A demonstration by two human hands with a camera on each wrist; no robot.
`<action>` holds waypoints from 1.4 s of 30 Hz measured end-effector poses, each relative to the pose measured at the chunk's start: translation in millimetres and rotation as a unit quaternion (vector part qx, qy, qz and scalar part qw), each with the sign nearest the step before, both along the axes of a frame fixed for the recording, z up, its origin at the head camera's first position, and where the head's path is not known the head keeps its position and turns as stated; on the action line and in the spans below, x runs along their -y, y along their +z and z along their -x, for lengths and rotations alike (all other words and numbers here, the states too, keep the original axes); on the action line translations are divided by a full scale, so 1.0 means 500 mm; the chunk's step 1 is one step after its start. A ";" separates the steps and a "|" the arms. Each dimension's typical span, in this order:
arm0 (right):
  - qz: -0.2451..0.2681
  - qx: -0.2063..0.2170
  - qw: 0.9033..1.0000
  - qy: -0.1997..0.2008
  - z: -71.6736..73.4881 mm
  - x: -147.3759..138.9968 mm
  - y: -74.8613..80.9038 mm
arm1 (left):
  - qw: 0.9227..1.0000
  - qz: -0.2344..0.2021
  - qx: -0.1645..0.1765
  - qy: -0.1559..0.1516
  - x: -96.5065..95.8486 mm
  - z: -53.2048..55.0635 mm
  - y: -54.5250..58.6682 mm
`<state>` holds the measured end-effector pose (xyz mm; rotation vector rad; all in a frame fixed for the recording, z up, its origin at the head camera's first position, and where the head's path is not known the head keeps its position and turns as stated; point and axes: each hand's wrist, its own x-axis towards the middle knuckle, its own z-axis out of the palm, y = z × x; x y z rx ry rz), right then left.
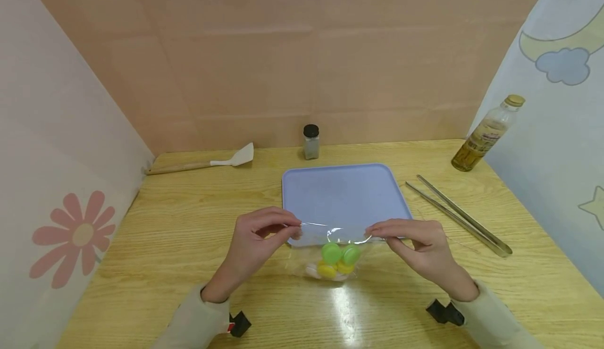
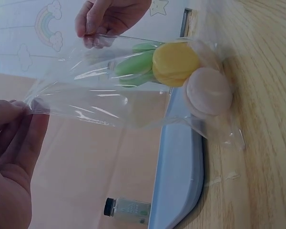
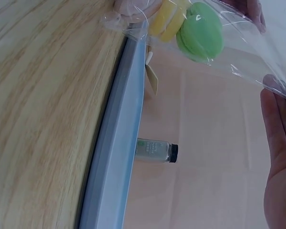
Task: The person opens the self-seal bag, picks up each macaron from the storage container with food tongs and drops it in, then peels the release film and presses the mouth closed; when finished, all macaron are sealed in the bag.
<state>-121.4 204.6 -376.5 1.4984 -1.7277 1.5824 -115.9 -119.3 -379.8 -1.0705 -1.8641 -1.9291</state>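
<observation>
A clear plastic bag is stretched between both hands at its top edge. My left hand pinches one top corner between thumb and fingers, and my right hand pinches the opposite corner. Inside the bag lie several macarons: green macarons on top, yellow macarons under them, and a pale pink macaron at the bottom. In the head view the bag hangs in front of the blue tray, overlapping its near edge. The bag's bottom is close over the wooden table in the left wrist view.
Metal tongs lie right of the tray. An oil bottle stands at the back right, and a small black-capped spice jar behind the tray. A spatula with a wooden handle lies at the back left. Decorated walls flank the table.
</observation>
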 end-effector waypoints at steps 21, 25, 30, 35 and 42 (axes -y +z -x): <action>0.014 -0.013 1.000 -0.009 0.002 0.007 -0.004 | 0.996 0.030 -0.051 0.062 -0.005 -0.004 0.003; 0.022 -0.003 0.999 -0.035 -0.002 0.014 -0.001 | 0.993 0.049 -0.074 0.082 -0.005 -0.003 0.003; 0.020 -0.004 0.996 -0.086 -0.005 0.020 0.004 | 0.984 0.076 -0.111 0.116 -0.005 -0.003 0.008; 0.017 -0.002 0.995 -0.102 -0.009 0.019 0.003 | 0.974 0.097 -0.146 0.144 -0.003 -0.001 0.010; 0.010 0.041 0.988 -0.149 -0.021 0.022 0.001 | 0.963 0.101 -0.188 0.161 -0.003 0.004 0.008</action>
